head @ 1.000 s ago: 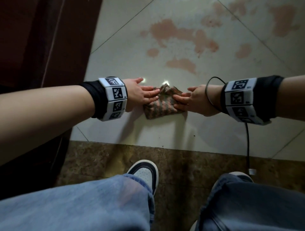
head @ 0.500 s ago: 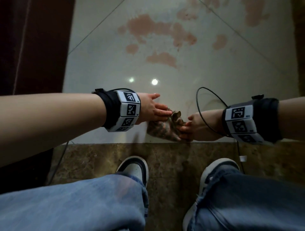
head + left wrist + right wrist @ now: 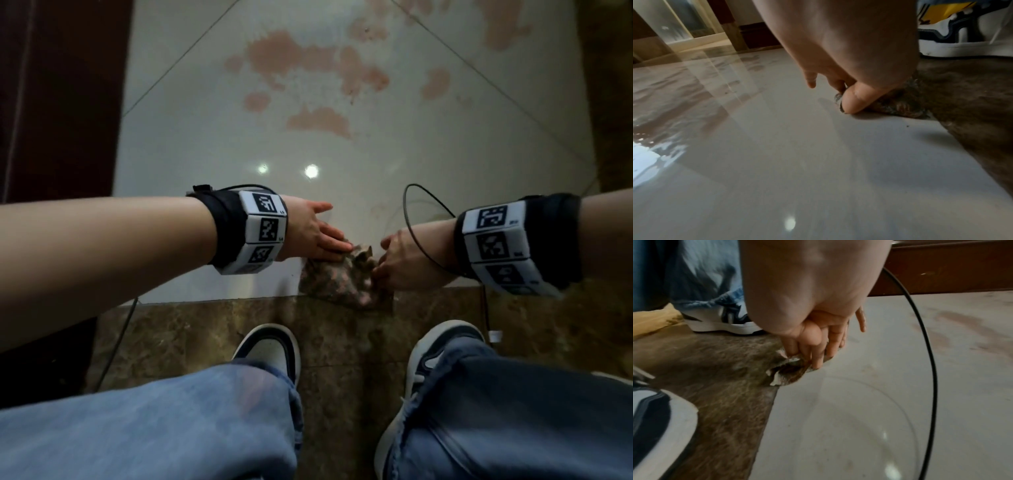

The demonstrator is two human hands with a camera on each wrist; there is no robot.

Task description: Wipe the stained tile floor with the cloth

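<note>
Head view is showing the cloth (image 3: 337,281) lying bunched at the near edge of the pale tile floor (image 3: 191,144), its lower corner spilling over onto the brown stone strip (image 3: 205,329) in front of the shoes. The left hand (image 3: 313,234) is lying on the cloth's left side with fingers stretched out flat and pressing down; the left wrist view is showing the thumb (image 3: 855,100) pushing on the cloth's edge against the tile. The right hand (image 3: 399,260) is meeting the cloth from the opposite side, and in the right wrist view its fingers (image 3: 818,353) are pointing down onto the cloth, pressing rather than wrapping round it, as far as I can tell. So both hands are sitting open on the cloth, one on each side, about equally near.

What the next stroke is depending on is direction: the pink stains (image 3: 308,65) are lying well apart from the cloth, straight ahead and away from the body, spreading across the far part of the tile and slightly to the right. The cloth is sitting at the nearest point of the tile, so I am judging that a forward push along the floor, away from the knees, is what is being called for. A black cable (image 3: 416,219) is looping from the right wrist above the tile near the cloth.
</note>
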